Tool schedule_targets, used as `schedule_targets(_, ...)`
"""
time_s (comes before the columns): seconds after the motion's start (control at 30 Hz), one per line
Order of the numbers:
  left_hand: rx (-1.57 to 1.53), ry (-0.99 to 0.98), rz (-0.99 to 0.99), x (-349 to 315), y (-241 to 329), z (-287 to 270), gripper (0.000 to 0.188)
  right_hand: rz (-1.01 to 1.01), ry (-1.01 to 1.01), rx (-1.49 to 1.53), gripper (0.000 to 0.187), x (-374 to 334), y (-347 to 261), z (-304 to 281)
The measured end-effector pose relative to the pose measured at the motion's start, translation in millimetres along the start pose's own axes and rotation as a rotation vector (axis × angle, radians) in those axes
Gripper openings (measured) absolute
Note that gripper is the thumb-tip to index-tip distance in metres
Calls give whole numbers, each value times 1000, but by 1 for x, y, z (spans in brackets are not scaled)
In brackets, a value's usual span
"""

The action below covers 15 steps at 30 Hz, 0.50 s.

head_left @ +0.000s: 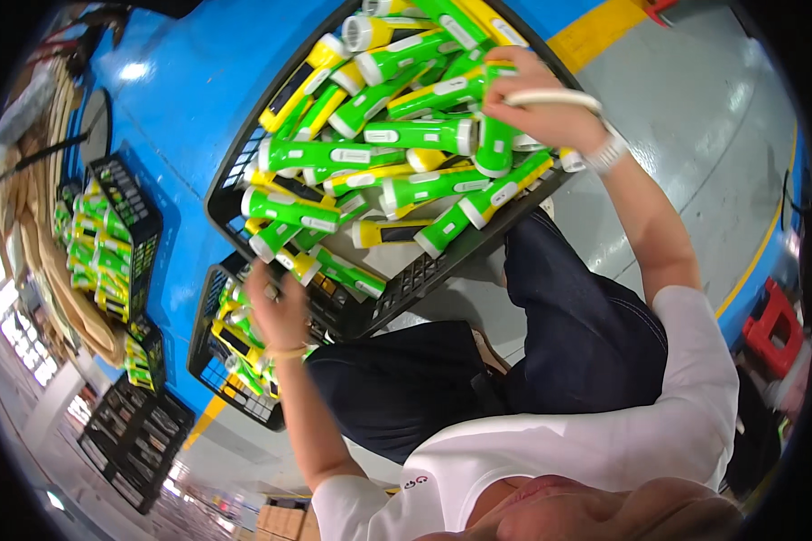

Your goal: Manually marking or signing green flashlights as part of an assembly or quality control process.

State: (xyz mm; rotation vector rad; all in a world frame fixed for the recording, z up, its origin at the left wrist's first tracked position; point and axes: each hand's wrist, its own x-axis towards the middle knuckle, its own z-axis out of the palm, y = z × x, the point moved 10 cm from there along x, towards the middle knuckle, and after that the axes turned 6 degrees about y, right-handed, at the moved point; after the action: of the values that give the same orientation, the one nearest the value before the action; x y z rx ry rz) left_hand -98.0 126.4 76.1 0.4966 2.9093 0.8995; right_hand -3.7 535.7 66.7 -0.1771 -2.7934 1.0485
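A black plastic crate in front of me is heaped with green and yellow flashlights, many with dark panels on their sides. At its right side my right hand is closed around a green flashlight, its white-rimmed end pointing toward me. My left hand is at the crate's near left corner, above a second, lower crate of flashlights. Its fingers look apart, slightly blurred, with nothing plainly held. Whether they touch the rim, I cannot tell.
More flashlights fill another black crate at the far left. Below it stand a smaller crate of flashlights and a stack of black crates. A red plastic stool is at the right. My bent legs are close to the main crate.
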Motion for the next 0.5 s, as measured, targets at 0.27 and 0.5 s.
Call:
schedule_targets(0.27,-1086,-711,-93,-28,222,149,55,-114,282,504,12,10,-96,-73)
schedule_targets(0.5,-1463,-352,-408,-19,185,139,54,341,-199,887,13,-30,-92,13)
